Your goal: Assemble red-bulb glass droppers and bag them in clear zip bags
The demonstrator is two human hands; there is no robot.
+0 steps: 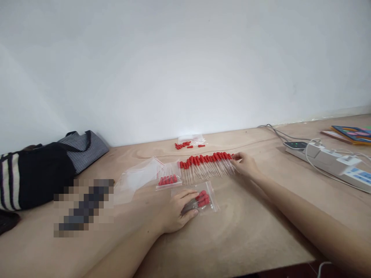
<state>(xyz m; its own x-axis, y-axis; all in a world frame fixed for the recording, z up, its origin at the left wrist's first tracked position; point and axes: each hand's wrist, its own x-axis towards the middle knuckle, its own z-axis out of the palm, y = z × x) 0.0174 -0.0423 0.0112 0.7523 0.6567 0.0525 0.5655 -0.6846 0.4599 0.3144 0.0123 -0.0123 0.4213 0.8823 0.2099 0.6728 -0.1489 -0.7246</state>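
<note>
A row of droppers (207, 162) with red bulbs and clear stems lies across the table, bulbs toward the wall. At its right end, my right hand (245, 164) has its fingertips closed on a dropper; the exact grip is partly hidden. My left hand (181, 208) rests with thumb and fingers around a clear zip bag (213, 199), red bulbs showing beyond the fingers. Left of the row lies another zip bag of droppers (168, 179), bulbs toward me. Flat clear bags (136, 177) are fanned out beside it.
Loose red bulbs (182, 145) lie by a clear bag (191, 138) near the wall. A power strip (333, 158) with cables stands at right, with colourful flat items (352, 134) behind. A black and striped cloth bag (49, 170) and a blurred dark object (85, 208) are at left.
</note>
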